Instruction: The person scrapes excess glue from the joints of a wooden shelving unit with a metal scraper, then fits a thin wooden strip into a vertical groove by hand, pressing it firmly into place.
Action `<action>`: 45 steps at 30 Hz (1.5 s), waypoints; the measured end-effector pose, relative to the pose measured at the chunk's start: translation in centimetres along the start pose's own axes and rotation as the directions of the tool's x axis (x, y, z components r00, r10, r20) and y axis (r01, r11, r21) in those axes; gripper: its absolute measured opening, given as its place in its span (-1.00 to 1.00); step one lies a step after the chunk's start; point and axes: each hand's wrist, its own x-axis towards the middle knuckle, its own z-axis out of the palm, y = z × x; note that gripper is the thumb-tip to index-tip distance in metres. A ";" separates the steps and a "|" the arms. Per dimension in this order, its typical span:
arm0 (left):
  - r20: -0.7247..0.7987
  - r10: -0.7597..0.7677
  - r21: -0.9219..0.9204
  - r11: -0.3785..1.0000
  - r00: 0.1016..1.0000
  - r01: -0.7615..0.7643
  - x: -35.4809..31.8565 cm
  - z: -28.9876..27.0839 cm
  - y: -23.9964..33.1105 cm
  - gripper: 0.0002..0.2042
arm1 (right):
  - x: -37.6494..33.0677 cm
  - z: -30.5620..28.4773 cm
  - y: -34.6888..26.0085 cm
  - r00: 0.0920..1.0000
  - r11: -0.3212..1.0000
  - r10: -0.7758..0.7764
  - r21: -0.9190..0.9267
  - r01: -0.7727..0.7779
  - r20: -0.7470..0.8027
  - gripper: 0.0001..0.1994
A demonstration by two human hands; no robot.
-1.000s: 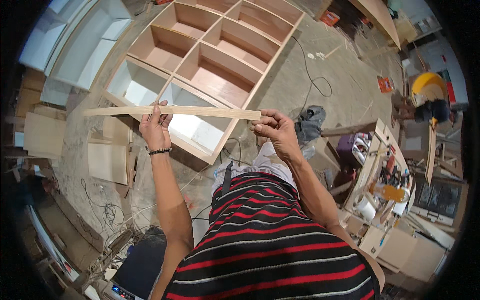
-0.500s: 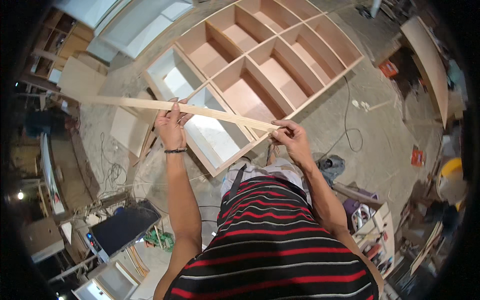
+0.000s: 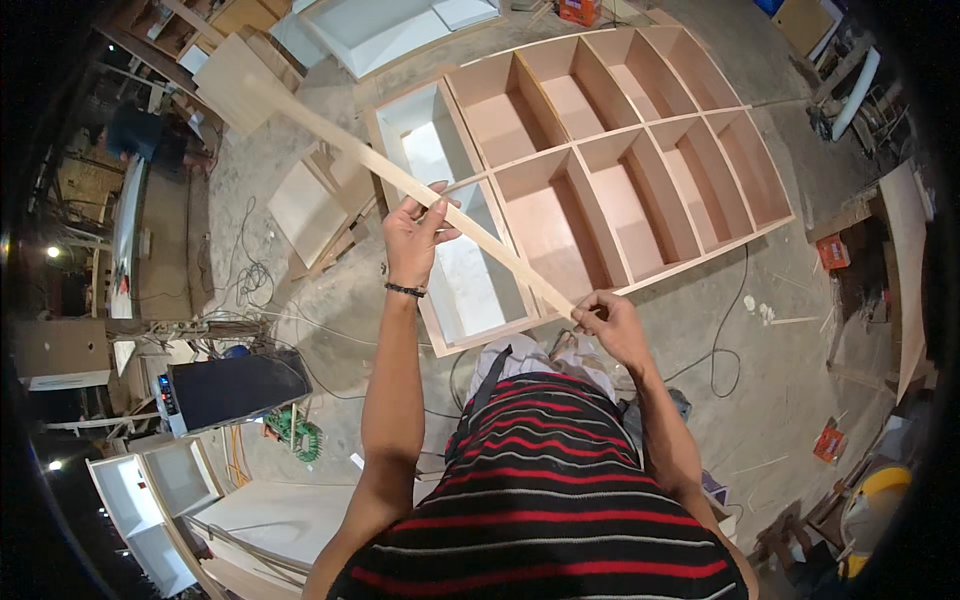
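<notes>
Long wooden strip (image 3: 500,253) held aslant over a compartmented cabinet carcass (image 3: 555,215).
The left hand (image 3: 412,238) pinches it partway along, the right hand (image 3: 612,328) at its near end; the carcass lies beneath and beyond both on the concrete floor (image 3: 775,390), with a pale board (image 3: 305,212) left of the left hand.

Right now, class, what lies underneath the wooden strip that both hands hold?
Beneath the wooden strip, parts of the shelf unit show, with white compartments, plus concrete floor. Whatever lies directly behind the strip and the left hand is covered and cannot be seen.
</notes>
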 end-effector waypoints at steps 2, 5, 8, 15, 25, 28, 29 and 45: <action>0.020 -0.050 -0.016 0.999 0.999 0.050 0.2 -0.8 -1.0 -0.63 | 0.5 0.9 -0.3 0.999 1.000 0.011 -0.030 -0.010 0.052 -0.85; 0.052 -0.157 -0.038 0.987 0.986 0.159 0.8 -1.1 -3.8 -0.62 | 1.0 1.3 -0.2 0.985 0.976 0.123 -0.196 -0.097 0.125 -0.76; 0.035 -0.236 -0.088 0.967 0.971 0.238 1.4 -0.5 -7.3 -0.59 | 1.7 1.9 2.2 0.981 0.971 0.134 -0.215 -0.103 0.138 -0.79; -0.045 -0.488 -0.072 0.872 0.872 0.484 -4.0 1.4 -15.8 -0.75 | 3.8 4.1 5.2 0.976 0.815 0.120 -0.580 0.006 0.179 -0.81; -0.186 -0.510 0.047 0.849 0.840 0.526 -0.2 -0.5 -18.6 -0.80 | 10.8 3.8 13.1 0.972 0.958 0.118 -0.282 -0.058 0.203 -0.87; -0.124 -0.539 0.063 0.833 0.833 0.549 3.7 0.2 -17.5 -0.74 | 13.4 4.1 14.2 0.979 0.974 0.040 -0.224 0.006 0.198 -0.87; -0.122 -0.536 0.076 0.834 0.835 0.547 4.9 0.1 -17.6 -0.74 | 14.9 4.3 14.3 0.980 0.982 0.041 -0.188 -0.004 0.195 -0.87; 0.115 -0.285 0.189 0.947 0.952 0.260 35.8 -8.6 -39.5 -0.81 | 49.6 18.7 19.6 0.929 0.992 -0.077 -0.122 0.035 -0.363 -0.72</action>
